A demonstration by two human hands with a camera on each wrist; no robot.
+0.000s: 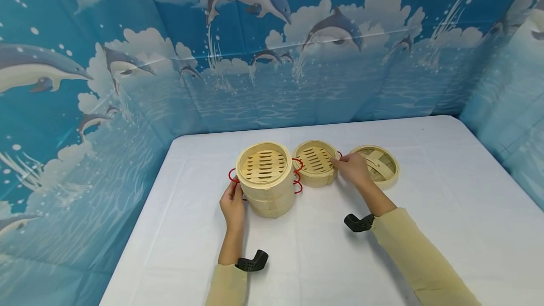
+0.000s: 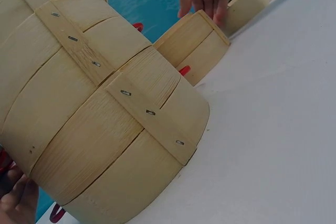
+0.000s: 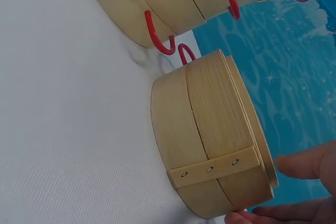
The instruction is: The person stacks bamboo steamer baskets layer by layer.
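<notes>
A stack of round bamboo steamer baskets (image 1: pixel 272 197) with red side handles stands upright on the table, its slatted top tier uncovered. At the stack's left side, my left hand (image 1: pixel 233 204) holds it with curled fingers by a red handle (image 1: pixel 231 174). Just right of the stack sits a single bamboo steamer basket (image 1: pixel 316 181), with a staple-joined band (image 3: pixel 215 169) on its wall. My right hand (image 1: pixel 354 169) grips its right side, thumb over the rim and fingers along the outside by the handle. Part of the left hand (image 2: pixel 18 200) is hidden behind the stack.
A woven bamboo lid (image 1: pixel 384 181) lies right of the single basket, partly behind my right hand. White cloth (image 1: pixel 323 259) covers the table. A blue dolphin-print curtain (image 1: pixel 263 93) closes off the back and both sides. Each wrist carries a black camera mount (image 1: pixel 359 223).
</notes>
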